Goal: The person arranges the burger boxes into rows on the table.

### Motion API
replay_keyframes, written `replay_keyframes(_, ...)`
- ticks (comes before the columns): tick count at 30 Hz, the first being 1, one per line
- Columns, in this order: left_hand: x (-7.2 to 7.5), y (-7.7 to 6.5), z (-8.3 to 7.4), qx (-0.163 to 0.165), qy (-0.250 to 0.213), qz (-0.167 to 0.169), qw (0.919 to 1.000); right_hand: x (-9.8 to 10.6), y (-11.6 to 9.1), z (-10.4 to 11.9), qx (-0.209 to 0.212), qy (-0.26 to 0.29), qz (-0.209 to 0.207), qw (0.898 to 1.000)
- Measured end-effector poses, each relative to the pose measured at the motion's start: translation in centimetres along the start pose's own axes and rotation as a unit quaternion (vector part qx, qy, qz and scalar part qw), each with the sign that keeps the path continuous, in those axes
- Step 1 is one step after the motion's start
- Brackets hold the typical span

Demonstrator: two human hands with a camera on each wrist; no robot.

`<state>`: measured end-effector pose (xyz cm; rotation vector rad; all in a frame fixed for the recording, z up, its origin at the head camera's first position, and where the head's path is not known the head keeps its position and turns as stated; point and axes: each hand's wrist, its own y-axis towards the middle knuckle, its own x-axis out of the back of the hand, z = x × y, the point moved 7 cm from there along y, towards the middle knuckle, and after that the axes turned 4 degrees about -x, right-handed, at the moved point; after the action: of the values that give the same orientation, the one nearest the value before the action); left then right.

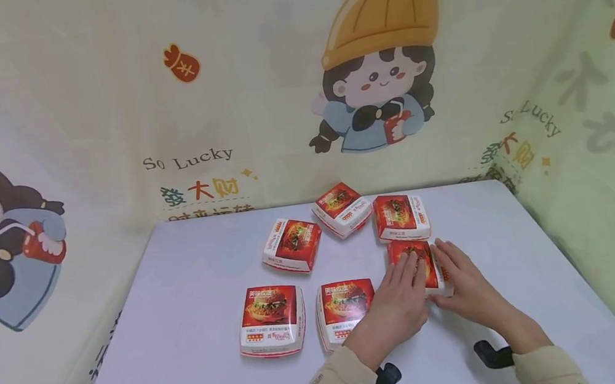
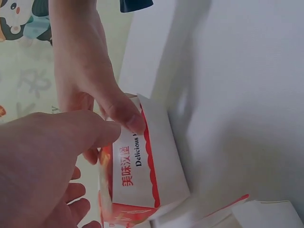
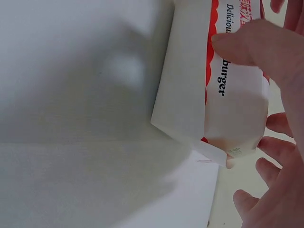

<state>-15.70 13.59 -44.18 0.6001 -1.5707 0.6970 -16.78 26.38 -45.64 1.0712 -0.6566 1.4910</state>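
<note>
A red-and-white burger box lies at the right of the group on the white table. My left hand rests on its top from the near left, fingers extended and partly covering the burger picture. At the box's right side is my right hand, its thumb at the near edge and its fingers along the far part of that side. In the right wrist view, that thumb presses the lettered front of the burger box, with fingertips round the edge. A white flap stands out at the lower corner.
Directly behind is another burger box, with a tilted burger box to its left. Another burger box sits left of that. Nearer stand a burger box and one partly behind my left hand. A printed cloth hangs behind.
</note>
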Motion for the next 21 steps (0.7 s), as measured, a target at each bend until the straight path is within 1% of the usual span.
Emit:
replay_keyframes(6, -0.7, 0.0, -0.1, 0.000, 0.034, 0.014, 0.9993, -0.2, -0.4, -0.3, -0.006, -0.007, -0.004, 1.000)
replay_keyframes(11, -0.8, -0.2, 0.1, 0.001, 0.050, 0.012, 0.9987, 0.0, -0.6, -0.1, -0.007, -0.027, -0.010, 1.000)
replay_keyframes(13, -0.7, -0.2, 0.2, 0.005, 0.049, 0.009, 0.9987, 0.1, -0.8, 0.0, -0.008, -0.035, -0.011, 0.999)
replay_keyframes(15, -0.7, -0.2, 0.4, 0.016, 0.043, 0.015, 0.9989, 0.2, -1.0, 0.0, -0.012, -0.039, -0.011, 0.999)
replay_keyframes(19, -1.0, 0.0, 0.6, 0.047, 0.016, 0.025, 0.9985, 0.4, -1.5, 0.1, -0.019, -0.035, -0.002, 0.999)
replay_keyframes(21, -1.1, 0.1, 0.6, 0.060, 0.007, 0.023, 0.9979, 0.5, -1.7, 0.0, -0.023, -0.029, 0.006, 0.999)
